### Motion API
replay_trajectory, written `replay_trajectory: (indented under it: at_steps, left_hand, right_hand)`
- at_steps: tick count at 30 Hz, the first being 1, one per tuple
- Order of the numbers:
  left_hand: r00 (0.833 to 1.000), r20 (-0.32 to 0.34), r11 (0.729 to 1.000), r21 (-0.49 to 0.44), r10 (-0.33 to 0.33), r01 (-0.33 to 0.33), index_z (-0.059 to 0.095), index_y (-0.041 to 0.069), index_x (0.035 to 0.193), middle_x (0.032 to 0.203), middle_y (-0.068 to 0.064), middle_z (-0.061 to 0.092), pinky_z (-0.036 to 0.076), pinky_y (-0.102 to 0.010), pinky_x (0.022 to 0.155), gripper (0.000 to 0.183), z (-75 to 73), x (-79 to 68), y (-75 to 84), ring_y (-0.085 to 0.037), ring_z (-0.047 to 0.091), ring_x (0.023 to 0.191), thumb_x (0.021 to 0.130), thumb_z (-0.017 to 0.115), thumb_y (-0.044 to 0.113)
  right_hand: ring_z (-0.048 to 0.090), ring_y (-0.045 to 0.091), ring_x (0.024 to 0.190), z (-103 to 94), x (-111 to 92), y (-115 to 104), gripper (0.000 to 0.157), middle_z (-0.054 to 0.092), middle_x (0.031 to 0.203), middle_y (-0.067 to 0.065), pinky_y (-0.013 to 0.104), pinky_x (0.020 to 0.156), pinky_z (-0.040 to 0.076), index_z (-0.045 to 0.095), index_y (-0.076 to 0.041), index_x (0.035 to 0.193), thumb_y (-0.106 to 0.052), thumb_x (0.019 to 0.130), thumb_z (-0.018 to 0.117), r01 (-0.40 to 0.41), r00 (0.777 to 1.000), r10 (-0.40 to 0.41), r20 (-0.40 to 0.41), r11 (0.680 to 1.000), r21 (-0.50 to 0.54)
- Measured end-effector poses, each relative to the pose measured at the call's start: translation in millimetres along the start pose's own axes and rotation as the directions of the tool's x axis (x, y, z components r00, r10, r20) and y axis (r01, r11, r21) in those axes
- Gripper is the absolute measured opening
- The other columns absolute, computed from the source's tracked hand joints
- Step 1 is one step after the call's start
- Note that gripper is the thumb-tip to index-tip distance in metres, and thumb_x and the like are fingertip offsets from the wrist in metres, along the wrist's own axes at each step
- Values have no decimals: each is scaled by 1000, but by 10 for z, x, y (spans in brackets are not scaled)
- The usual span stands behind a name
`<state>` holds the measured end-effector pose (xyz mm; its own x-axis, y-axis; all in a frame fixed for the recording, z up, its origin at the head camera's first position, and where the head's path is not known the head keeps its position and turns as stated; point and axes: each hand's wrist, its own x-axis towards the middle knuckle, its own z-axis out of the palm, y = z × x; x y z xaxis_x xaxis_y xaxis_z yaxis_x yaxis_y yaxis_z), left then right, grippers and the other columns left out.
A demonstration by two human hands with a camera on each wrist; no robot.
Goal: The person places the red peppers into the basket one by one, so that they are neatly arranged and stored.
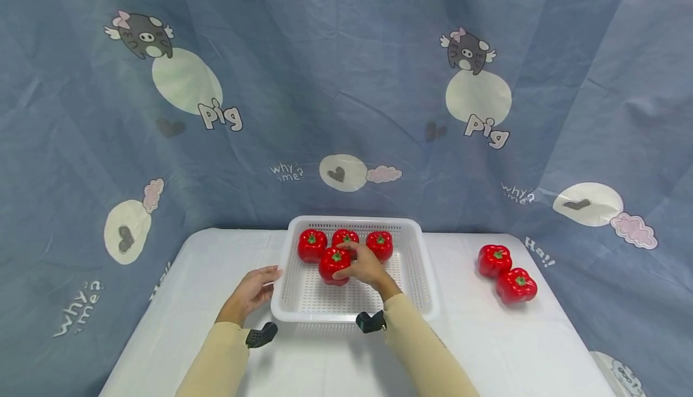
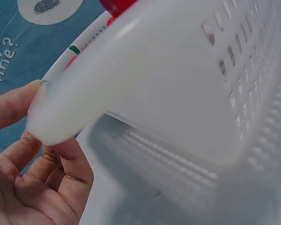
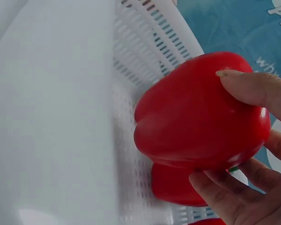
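My right hand (image 1: 370, 266) grips a shiny red bell pepper (image 1: 334, 266) over the white perforated basket (image 1: 352, 317). In the right wrist view the thumb lies along one side of this bell pepper (image 3: 196, 112), with fingers on the other. Behind it, three more red bell peppers, at left (image 1: 312, 246), middle (image 1: 345, 237) and right (image 1: 379, 245), stand along the basket's back. My left hand (image 1: 252, 290) holds the basket's left rim. In the left wrist view that hand (image 2: 47, 183) has its thumb on one side of the rim (image 2: 70, 108) and curled fingers beneath.
Two red bell peppers, one farther back (image 1: 494, 260) and one nearer (image 1: 517, 286), stand together on the white table (image 1: 465, 337), right of the basket. A blue cloth (image 1: 346, 84) with printed pigs hangs behind the table.
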<state>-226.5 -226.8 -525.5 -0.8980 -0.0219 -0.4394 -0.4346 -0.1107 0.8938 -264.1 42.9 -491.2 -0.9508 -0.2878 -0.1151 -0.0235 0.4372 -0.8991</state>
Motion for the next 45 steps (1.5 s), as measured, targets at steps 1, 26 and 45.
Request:
replay_trajectory:
  at_steps: [1,26,45]
  left_hand:
    - [1000,4,1000,0,1,-1,48,-4,136,133,-20,52,55,-34,88,51,0,0,0,-22,59,103,93,64,18]
    - [1000,-3,1000,-9,-1,1,47,-5,135,128,-19,54,56,-33,86,49,2,-17,4,-21,60,98,93,64,14]
    - [1000,-9,1000,18,15,-15,46,-4,137,133,-22,50,56,-30,83,49,6,-18,-7,-22,59,97,94,61,15]
  right_hand:
    - [50,33,120,11,2,-10,69,56,130,12,49,91,52,57,-13,131,-12,68,86,-3,1000,3,1,1000,-8]
    - [52,29,113,374,102,-74,60,59,119,8,45,88,54,61,-11,124,-3,68,83,-29,995,24,100,999,44]
    - [53,27,110,573,112,-70,63,58,117,4,47,88,54,61,-14,121,-8,64,88,-84,986,91,140,995,-56]
